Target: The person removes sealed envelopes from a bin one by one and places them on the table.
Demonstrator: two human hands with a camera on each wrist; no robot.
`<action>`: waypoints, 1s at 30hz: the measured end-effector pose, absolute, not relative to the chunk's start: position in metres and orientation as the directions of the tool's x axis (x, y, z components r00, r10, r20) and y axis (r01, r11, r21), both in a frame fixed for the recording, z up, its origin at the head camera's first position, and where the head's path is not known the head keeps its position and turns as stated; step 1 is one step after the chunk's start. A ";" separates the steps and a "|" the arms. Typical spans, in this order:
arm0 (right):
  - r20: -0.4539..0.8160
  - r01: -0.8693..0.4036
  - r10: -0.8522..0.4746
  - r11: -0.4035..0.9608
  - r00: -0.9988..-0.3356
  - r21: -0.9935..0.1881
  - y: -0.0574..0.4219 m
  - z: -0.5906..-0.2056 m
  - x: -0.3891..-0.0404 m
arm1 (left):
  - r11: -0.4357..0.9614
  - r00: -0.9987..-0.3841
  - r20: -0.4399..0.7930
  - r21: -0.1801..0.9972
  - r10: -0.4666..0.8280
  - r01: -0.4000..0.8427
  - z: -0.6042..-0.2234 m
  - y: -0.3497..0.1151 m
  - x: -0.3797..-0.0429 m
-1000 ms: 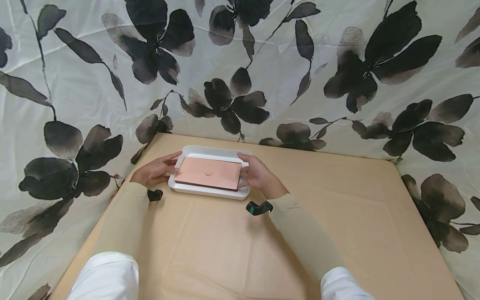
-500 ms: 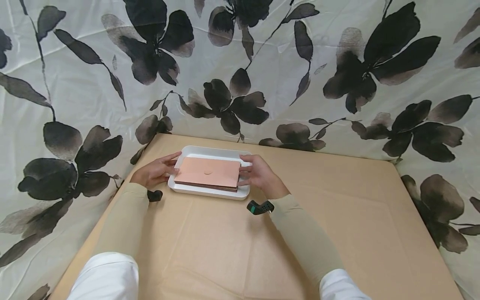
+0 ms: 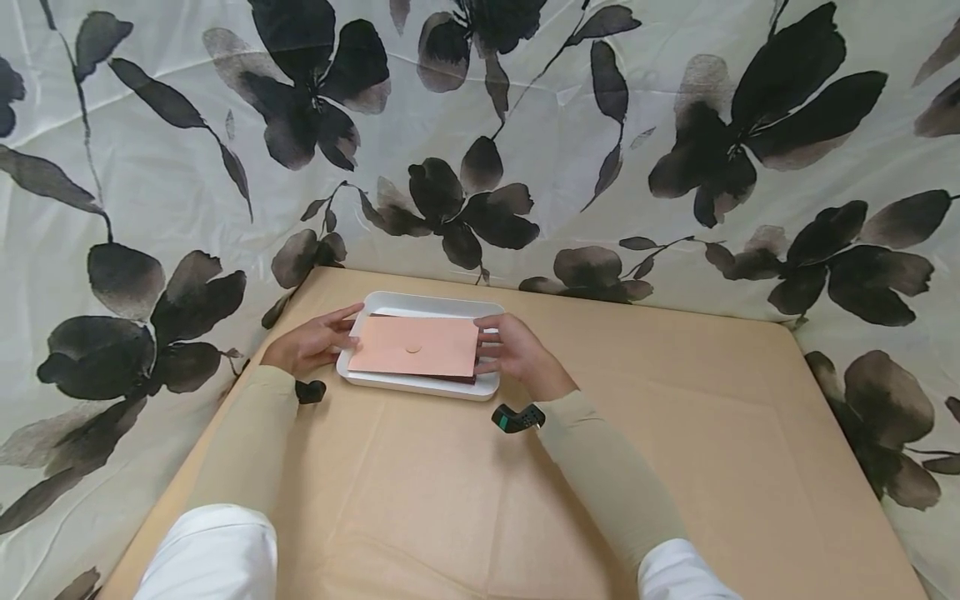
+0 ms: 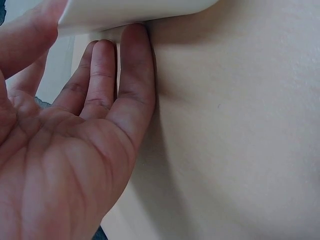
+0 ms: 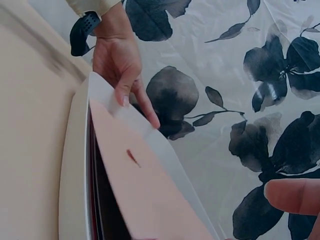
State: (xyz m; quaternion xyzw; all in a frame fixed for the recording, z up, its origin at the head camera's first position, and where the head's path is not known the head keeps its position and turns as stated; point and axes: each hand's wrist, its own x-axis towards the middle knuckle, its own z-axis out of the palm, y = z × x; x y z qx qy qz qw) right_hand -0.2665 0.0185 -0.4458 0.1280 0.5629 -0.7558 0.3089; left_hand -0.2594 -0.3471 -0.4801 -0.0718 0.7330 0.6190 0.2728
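Observation:
A white tray (image 3: 390, 297) stands at the far left part of the table, holding a small stack with a pink envelope (image 3: 412, 348) on top. The envelope bears a small curved slit near its middle. My left hand (image 3: 309, 340) grips the tray's left end, thumb over the rim and other fingers along the outside, some of them under it in the left wrist view. At the envelope's right edge are the fingers of my right hand (image 3: 517, 350). In the right wrist view the envelope's edge is raised, with a dark gap and several thin dark layers (image 5: 97, 200) beneath.
The table is covered with tan paper (image 3: 637, 433) that shows creases. Behind and beside it hangs a white cloth (image 3: 585, 167) with dark flowers. A dark band (image 3: 519, 417) sits on the right wrist, another (image 3: 310, 391) on the left.
The right edge of the pink envelope rested lower half a second ago, with the layers below showing along the front. It is now raised and shifted slightly left. The left hand keeps still.

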 end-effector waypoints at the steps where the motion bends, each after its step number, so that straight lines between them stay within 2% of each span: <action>1: -0.534 0.603 -0.325 -0.165 -0.781 -0.781 0.018 -0.446 -0.266 | 0.223 -0.840 -0.490 0.868 0.232 -0.444 -0.481 -0.347 -0.260; 16: -0.380 0.399 -0.299 -0.004 -0.876 -0.917 -0.005 -0.469 -0.270 | 0.231 -0.842 -0.491 0.866 0.222 -0.444 -0.483 -0.348 -0.261; 30: -0.356 0.380 -0.281 -0.032 -0.891 -0.925 -0.001 -0.467 -0.271 | 0.215 -0.837 -0.490 0.869 0.244 -0.446 -0.479 -0.347 -0.258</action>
